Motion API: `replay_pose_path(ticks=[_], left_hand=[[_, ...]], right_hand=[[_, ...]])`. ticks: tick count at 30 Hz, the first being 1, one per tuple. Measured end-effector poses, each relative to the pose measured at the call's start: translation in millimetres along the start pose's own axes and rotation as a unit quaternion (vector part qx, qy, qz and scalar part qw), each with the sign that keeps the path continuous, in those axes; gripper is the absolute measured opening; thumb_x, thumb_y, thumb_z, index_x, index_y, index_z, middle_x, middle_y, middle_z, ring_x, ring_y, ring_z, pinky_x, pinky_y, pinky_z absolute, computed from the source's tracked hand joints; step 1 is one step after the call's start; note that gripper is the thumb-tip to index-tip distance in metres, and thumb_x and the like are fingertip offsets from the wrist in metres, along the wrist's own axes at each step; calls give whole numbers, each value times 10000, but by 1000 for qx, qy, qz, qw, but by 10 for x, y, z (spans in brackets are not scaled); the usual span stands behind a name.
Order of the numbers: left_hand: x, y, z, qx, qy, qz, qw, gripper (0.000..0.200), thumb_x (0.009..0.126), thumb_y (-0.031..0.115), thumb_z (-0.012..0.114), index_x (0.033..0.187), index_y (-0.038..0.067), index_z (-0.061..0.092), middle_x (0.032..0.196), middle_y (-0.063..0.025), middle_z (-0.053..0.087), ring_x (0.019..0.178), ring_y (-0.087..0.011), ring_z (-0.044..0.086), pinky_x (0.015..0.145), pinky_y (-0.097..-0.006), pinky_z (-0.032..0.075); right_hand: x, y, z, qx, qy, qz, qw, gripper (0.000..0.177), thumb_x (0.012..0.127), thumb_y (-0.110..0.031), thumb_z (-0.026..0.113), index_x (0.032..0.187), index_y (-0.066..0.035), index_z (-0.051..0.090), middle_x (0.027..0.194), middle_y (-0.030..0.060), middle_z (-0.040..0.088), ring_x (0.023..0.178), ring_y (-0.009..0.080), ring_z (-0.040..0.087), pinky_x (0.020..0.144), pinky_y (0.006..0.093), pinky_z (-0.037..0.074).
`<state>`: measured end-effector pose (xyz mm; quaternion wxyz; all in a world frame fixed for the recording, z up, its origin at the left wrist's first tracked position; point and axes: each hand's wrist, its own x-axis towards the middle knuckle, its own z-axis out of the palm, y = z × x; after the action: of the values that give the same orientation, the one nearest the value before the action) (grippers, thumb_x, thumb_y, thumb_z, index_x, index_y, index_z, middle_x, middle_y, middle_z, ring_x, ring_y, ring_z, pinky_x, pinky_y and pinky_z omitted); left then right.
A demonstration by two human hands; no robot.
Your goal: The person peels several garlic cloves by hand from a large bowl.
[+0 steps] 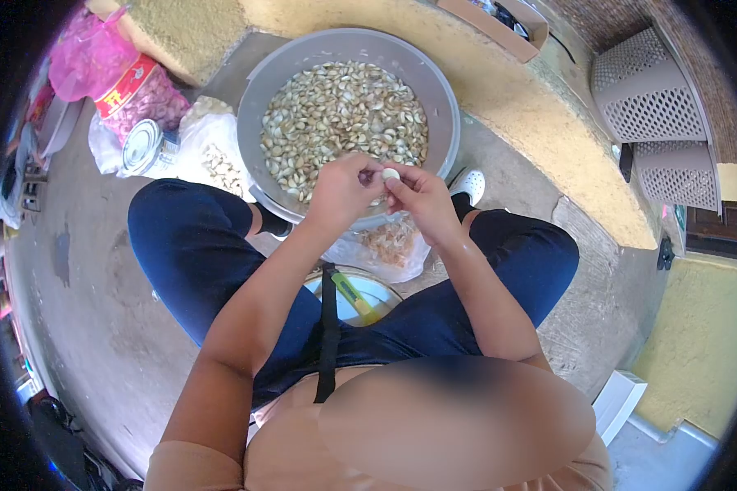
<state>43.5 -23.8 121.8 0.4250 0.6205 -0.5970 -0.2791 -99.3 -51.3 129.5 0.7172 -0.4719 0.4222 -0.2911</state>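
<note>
Both my hands meet over the near rim of a large grey tub point(446, 123), which holds many garlic cloves point(344, 114). A pale garlic clove point(391, 173) sits pinched between the thumb and fingers of my right hand point(424, 200). Close against its left side, my left hand point(344, 186) is closed, with thumb and fingertips pressed together. Whatever the left fingertips grip is too small to make out. Just below the tub, a clear plastic bag point(418, 258) bears a heap of papery garlic skins point(389, 243).
Left of the tub lie a white plastic bag point(196, 139) with cloves, a tin can point(143, 146) and a pink mesh sack point(151, 106). A yellow-green cutter point(356, 296) rests on a round lid point(315, 282) between my legs. A low concrete ledge point(499, 98) curves behind.
</note>
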Motion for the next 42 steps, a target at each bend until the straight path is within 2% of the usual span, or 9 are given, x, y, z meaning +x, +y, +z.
replay_pose_path(ticks=[7,10,13,19,22,25,34,40,42], left_hand=[[0,-85,3,45,11,36,998,96,632,43,634,692,9,567,613,-75,543,505,-137,505,483,-251,411],[42,-141,-38,1,-28,52,998,94,634,41,628,702,15,569,621,-76,546,514,-132,507,484,-250,409],[52,-84,-58,7,-40,36,999,100,643,42,627,719,11,570,648,-83,555,539,-133,525,500,-249,426],[46,14,-35,-47,-43,32,997,81,677,26,607,745,-4,573,703,-89,573,616,-144,577,566,-246,473],[48,-2,-64,-75,-67,1,995,110,655,56,629,721,-1,562,694,-95,560,619,-181,567,570,-276,457],[76,-53,-119,-57,-111,-23,992,96,669,36,625,733,-8,568,690,-67,572,630,-119,569,585,-239,468],[84,-80,-159,-142,-134,-111,975,105,621,52,636,667,7,553,628,-41,563,603,-95,540,573,-233,444],[80,-86,-145,-297,-172,-203,917,88,672,49,597,701,5,527,624,-29,527,574,-104,524,601,-266,487],[94,-86,-173,-381,-181,-257,870,78,695,53,575,713,15,509,595,-15,487,538,-99,494,620,-293,505]], right_hand=[[-11,5,-40,-45,-44,2,998,225,829,-86,507,1025,13,553,693,19,537,568,78,495,513,215,431],[-50,-83,-41,51,-49,64,995,229,831,-80,500,1035,12,548,706,20,536,570,75,483,510,214,430],[-46,-122,-38,82,-47,76,993,235,835,-77,493,1047,15,539,717,20,536,575,73,475,507,215,431],[-25,-103,-66,24,-18,39,999,265,833,-82,503,1075,27,522,729,15,531,603,66,475,528,216,423],[-15,-79,-95,-66,-17,13,998,276,830,-88,510,1082,25,519,727,15,531,602,68,480,529,214,424],[-37,-129,-93,-132,-39,5,990,278,829,-86,511,1084,26,518,741,20,537,601,70,484,529,212,424],[-34,-144,-98,-143,-41,-26,989,243,821,-60,515,1046,33,519,775,39,556,629,74,502,550,220,447],[-12,-226,-181,-112,-102,-1,989,239,820,-64,519,1045,17,531,788,38,556,639,79,503,573,222,453],[-8,-216,-216,-63,-138,-15,988,241,824,-72,517,1050,10,533,791,36,555,641,80,501,582,223,454]])
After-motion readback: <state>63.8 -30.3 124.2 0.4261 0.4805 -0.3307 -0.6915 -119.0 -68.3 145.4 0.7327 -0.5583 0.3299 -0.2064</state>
